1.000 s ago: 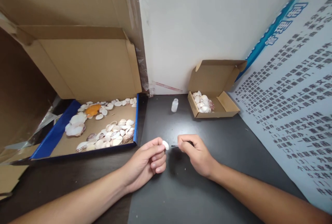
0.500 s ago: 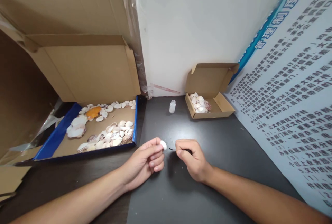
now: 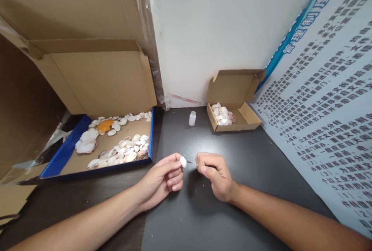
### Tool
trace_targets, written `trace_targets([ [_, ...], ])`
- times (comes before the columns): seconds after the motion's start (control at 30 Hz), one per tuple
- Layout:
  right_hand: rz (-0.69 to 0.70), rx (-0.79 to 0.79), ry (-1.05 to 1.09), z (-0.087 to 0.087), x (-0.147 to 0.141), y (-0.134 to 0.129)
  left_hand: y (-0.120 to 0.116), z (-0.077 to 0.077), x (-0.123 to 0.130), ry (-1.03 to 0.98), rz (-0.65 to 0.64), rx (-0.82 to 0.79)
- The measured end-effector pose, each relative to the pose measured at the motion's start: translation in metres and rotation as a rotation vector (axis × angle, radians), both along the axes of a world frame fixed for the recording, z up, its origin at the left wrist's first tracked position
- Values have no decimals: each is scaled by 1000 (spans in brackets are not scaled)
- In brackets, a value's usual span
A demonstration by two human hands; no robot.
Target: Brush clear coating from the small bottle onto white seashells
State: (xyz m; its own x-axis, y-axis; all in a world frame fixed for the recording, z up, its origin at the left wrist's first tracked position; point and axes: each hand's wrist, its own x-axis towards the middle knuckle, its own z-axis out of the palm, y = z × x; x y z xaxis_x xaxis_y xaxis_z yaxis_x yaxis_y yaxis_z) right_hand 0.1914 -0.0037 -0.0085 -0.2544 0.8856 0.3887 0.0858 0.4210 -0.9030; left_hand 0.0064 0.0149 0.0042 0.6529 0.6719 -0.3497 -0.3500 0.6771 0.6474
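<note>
A small white shell (image 3: 183, 161) is pinched between the thumb and forefinger of my left hand (image 3: 165, 179), the other fingers curled below it. Facing it from the right, my right hand (image 3: 216, 175) is closed around a thin dark pointed tool (image 3: 189, 162); the fingers hide most of it, so its kind is unclear. The tool's tip points at the shell's right edge and reaches close to it; whether they touch I cannot tell. Both hands hover over the dark table (image 3: 232, 220). Beyond them stands a small clear bottle (image 3: 192, 119) with whitish contents.
At left an open blue-edged cardboard box (image 3: 95, 154) holds many shells and an orange piece (image 3: 105, 126). A smaller open carton (image 3: 241, 128) with shells (image 3: 222, 115) stands at the back right. A white wall panel (image 3: 232, 22) and a printed sheet (image 3: 319, 100) border the table.
The dark tool's tip has come closer to the shell. The shell has turned slightly in my left fingers, and my right hand has shifted a little upward and left.
</note>
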Motion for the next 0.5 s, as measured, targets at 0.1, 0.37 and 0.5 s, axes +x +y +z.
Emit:
trace_targets([
  [0.1,23,-4,-38,1,-1,0,0,-1,0,-2,3,9],
  [0.37,49,58,-59,3,-2,-3,0,-3,0,-2,-12,41],
  [0.5,-25,51,-90,6,-3,-1,-1,-3,-1,-2,-13,50],
])
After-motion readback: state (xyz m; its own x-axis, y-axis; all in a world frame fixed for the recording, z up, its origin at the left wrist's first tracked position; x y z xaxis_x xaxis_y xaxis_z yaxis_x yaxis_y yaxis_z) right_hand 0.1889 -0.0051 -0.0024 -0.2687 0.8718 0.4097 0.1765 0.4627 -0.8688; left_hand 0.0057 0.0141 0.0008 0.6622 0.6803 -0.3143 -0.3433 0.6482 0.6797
